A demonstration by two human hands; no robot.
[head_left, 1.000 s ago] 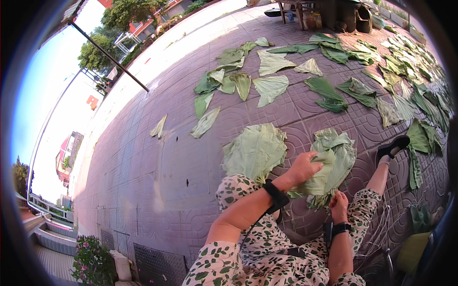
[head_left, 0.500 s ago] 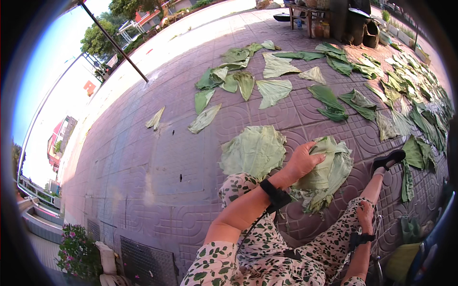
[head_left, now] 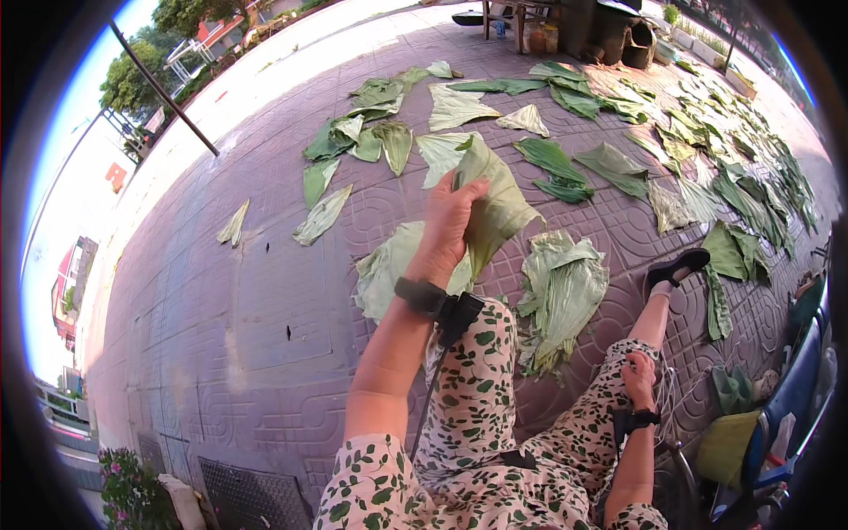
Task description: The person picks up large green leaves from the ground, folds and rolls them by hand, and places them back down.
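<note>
A large pale-green leaf (head_left: 496, 205) is raised over the paving in my left hand (head_left: 450, 221), its lower part hanging toward the right. My thumb and fingers are closed on its upper left edge. On the ground right of my left knee lies a stack of wilted leaves (head_left: 565, 296). Another flat pile of pale leaves (head_left: 389, 269) is partly hidden behind my left forearm. My right hand (head_left: 638, 380) rests on my right knee, fingers curled, with nothing visible in it.
Loose leaves (head_left: 455, 108) lie scattered ahead, growing denser in a spread (head_left: 733, 141) at the far right. A wooden table (head_left: 517, 18) and dark stove-like drums (head_left: 609, 34) stand at the back. A blue chair (head_left: 786, 380) is at my right, a pole (head_left: 163, 79) at the far left.
My left hand has lifted a leaf off the right stack and carried it up and leftward. The whole view has shifted a little. My right hand still rests on the knee.
</note>
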